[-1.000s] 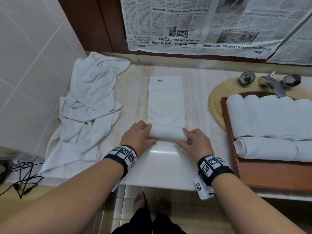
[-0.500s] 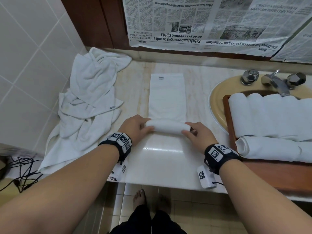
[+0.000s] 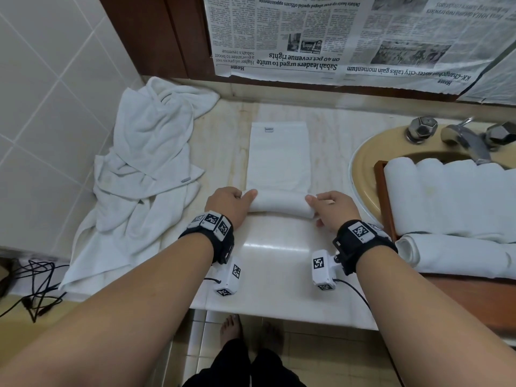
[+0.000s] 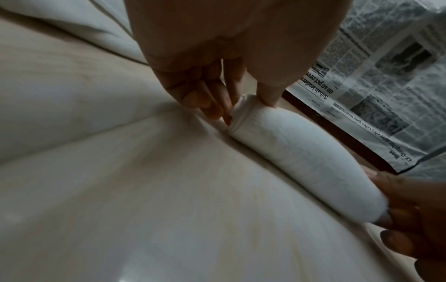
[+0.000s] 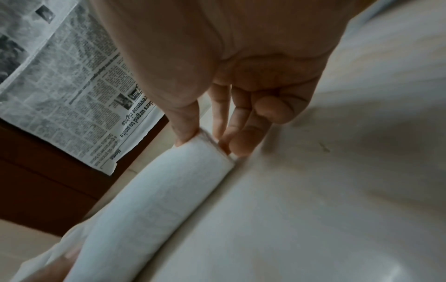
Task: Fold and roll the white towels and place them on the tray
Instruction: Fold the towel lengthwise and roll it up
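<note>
While the towel [image 3: 280, 155] is lying lengthwise on the counter [image 3: 276, 263], its near end is sitting in a tight roll [image 3: 280, 203] between both hands. The left hand [image 3: 227, 203] is pinching the roll's left end, thumb on top, fingers [image 4: 205, 99] pressed together beside it. The right hand [image 3: 333, 209] is pinching the other end the same way. Right of the roll, a tray [image 3: 458, 297] of rolled towels [image 3: 452, 194] is resting over the sink [image 3: 363, 160]; left of it, a towel heap [image 3: 139, 174] is sprawling against the tiled wall [image 3: 42, 107]. Beyond it, newspaper [image 3: 335, 37] is hanging.

Newspaper [image 3: 349, 37] above the faucet [image 3: 466, 138]; cables [image 3: 33, 286] lower left.
</note>
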A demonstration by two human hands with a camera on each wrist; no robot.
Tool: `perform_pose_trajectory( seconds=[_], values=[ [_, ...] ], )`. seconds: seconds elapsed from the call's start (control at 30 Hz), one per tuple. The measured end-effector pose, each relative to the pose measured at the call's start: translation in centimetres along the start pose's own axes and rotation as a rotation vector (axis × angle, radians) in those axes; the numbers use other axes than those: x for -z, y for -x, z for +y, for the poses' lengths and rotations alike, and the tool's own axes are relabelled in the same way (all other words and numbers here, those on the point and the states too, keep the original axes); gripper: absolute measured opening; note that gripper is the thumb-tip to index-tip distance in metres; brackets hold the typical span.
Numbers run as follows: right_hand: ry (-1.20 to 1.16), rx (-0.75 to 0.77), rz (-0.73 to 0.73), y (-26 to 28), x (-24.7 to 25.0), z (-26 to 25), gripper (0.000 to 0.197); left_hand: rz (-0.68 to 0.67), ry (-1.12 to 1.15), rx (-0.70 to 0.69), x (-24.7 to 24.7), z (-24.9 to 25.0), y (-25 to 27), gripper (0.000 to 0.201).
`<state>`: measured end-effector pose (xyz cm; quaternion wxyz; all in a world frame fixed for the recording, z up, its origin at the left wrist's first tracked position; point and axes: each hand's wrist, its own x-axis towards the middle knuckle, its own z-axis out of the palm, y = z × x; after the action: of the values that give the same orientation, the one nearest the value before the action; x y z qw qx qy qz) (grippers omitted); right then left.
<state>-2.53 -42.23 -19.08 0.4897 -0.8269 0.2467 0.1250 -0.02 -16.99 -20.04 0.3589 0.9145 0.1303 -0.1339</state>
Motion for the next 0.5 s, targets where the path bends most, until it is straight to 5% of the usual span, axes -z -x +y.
perform_pose_trajectory(
  seconds=[0.23, 0.37, 0.43, 0.5],
  values=[
    [0.149, 0.27, 0.074, -0.3, -0.6, 0.2, 0.005, 0.065, 0.033, -0.19, -0.3, 1.0, -0.5, 0.014],
    [0.247, 0.352, -0.007, 0.6, -0.6, 0.8, 0.03, 0.043, -0.204, -0.391, -0.1, 0.1, 0.1, 0.031],
    [0.308, 0.338, -0.098, 0.9, -0.3, 1.5, 0.059, -0.007, -0.357, -0.503, 0.4, -0.6, 0.6, 0.053],
    [0.425, 0.343, -0.144, 0.9, 0.0, 1.8, 0.063, -0.091, -0.446, -0.535, 0.9, -1.0, 1.0, 0.071]
  ],
)
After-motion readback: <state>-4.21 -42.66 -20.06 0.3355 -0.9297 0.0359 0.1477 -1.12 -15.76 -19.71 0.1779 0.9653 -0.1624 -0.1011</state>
